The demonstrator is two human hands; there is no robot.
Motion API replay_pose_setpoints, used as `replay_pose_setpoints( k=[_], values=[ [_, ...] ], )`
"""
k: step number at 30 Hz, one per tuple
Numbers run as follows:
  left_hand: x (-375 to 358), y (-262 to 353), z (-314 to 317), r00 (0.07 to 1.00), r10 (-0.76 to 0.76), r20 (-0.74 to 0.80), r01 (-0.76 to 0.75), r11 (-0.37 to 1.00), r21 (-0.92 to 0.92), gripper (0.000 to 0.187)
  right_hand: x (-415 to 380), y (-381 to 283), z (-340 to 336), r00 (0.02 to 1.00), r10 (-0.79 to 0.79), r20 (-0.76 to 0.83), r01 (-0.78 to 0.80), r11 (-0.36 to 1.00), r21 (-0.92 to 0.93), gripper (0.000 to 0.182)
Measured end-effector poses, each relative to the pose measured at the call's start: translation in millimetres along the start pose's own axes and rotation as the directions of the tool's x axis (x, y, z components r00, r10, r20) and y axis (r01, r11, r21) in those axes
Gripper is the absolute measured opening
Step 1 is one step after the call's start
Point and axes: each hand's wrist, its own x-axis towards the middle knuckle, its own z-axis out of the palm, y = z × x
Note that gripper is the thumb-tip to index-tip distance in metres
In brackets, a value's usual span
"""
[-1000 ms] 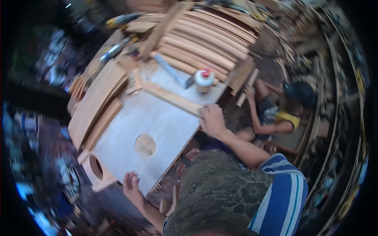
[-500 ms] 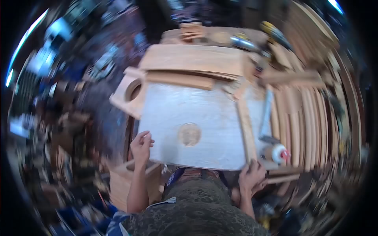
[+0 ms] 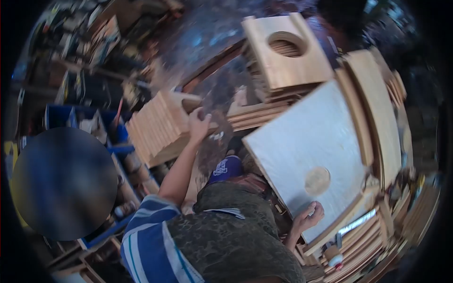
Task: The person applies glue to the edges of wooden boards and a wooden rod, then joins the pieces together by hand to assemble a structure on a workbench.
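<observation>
My left hand (image 3: 199, 125) is at the near end of a stack of pale wooden boards (image 3: 158, 125) with a cutout in the top, its fingers loosely curled and apart right at the end board. My right hand (image 3: 307, 218) is over the near edge of a white-topped board (image 3: 302, 146), fingers half bent and apart with nothing between them. A round wood-coloured patch (image 3: 317, 181) shows on the white surface. Along the board's right edge lies a narrow wooden strip (image 3: 342, 219). Beside that strip is a glue bottle (image 3: 334, 257) with a red tip.
Wooden boards with a large round hole (image 3: 302, 56) are piled beyond the white board. Long planks (image 3: 377, 113) lie along its far side. A blue divided crate (image 3: 113, 150) stands at the left, partly behind a blurred round patch. Several slats (image 3: 361, 245) lie at the lower right.
The view has swung left. My left hand has gone from beside the white board to the stack of boards. My right hand has come off the strip's end.
</observation>
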Motion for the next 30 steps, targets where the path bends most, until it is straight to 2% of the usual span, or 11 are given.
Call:
replay_pose_setpoints(
  k=[1,3,8,10,11,15,19,22,25,27,30],
  values=[
    [9.4,-32.5,-5.2,0.998,-0.051,-0.026,0.051,0.999,0.008,0.055,5.4,-10.1,20.8,0.999,-0.035,-0.021,0.034,0.999,-0.02,0.018],
    [19.7,-90.8,-4.7,0.975,-0.2,-0.095,0.221,0.87,0.441,0.067,10.2,-28.2,57.9,0.997,-0.071,-0.02,0.065,0.976,-0.209,0.03],
    [60.9,-172.4,-9.0,0.892,-0.449,-0.056,0.371,0.656,0.657,0.068,14.1,-27.4,79.8,0.997,0.001,-0.078,-0.028,0.937,-0.348,0.04],
    [79.5,-142.4,5.1,0.998,-0.036,0.055,0.013,0.925,0.381,0.061,19.2,-32.0,81.3,0.995,-0.092,-0.028,0.071,0.899,-0.431,0.035],
    [89.3,-113.7,15.9,0.994,-0.036,0.1,-0.004,0.929,0.37,0.061,20.2,-34.6,82.4,0.996,-0.073,-0.041,0.046,0.883,-0.467,0.035],
    [105.0,-24.8,103.3,0.75,0.266,0.606,-0.379,0.923,0.065,0.059,19.5,-36.8,80.7,0.999,-0.048,-0.021,0.033,0.883,-0.467,0.033],
    [120.6,95.4,173.5,0.662,0.504,0.555,-0.484,0.853,-0.196,0.061,25.9,-50.4,81.7,1.0,0.002,-0.026,-0.013,0.887,-0.461,0.031],
    [152.5,180.3,227.7,0.432,0.687,0.584,-0.69,0.669,-0.276,0.076,28.9,-53.8,81.0,1.0,0.011,-0.029,-0.023,0.893,-0.45,0.029],
    [169.1,231.5,300.1,0.387,0.675,0.628,-0.874,0.485,0.018,0.103,29.7,-53.9,76.6,0.999,0.024,-0.024,-0.032,0.899,-0.437,0.029],
    [177.8,264.6,324.9,0.463,0.337,0.82,-0.836,0.473,0.278,0.135,30.3,-55.5,75.7,0.996,0.045,-0.073,-0.073,0.898,-0.435,0.028],
    [170.6,284.1,344.6,0.466,0.089,0.88,-0.833,0.38,0.403,0.146,31.6,-55.5,73.7,0.987,0.09,-0.136,-0.139,0.901,-0.411,0.027]
  ],
)
